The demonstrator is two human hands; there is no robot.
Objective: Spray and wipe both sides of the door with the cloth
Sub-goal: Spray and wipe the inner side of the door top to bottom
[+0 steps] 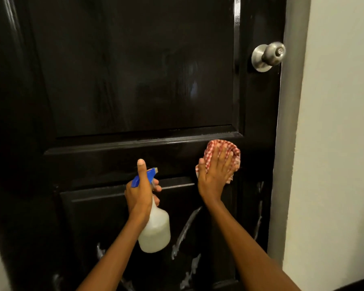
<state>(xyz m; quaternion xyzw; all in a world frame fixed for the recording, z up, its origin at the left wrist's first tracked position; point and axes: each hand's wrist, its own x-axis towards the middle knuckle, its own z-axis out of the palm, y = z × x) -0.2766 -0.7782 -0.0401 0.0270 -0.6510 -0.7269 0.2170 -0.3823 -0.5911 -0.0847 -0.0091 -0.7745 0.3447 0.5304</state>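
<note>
Two hands busy: right hand flat, pressing soft, bunching cloth on glossy door, frame centre; left hand grips light spray bottle by neck.

Setting: domestic interior, a room or hallway of a home. Indicators: a glossy black panelled door fitted with a round brushed-metal knob; right of the door, a grey painted door frame, then a plain white plastered wall.

left hand curled, right hand flat
</note>
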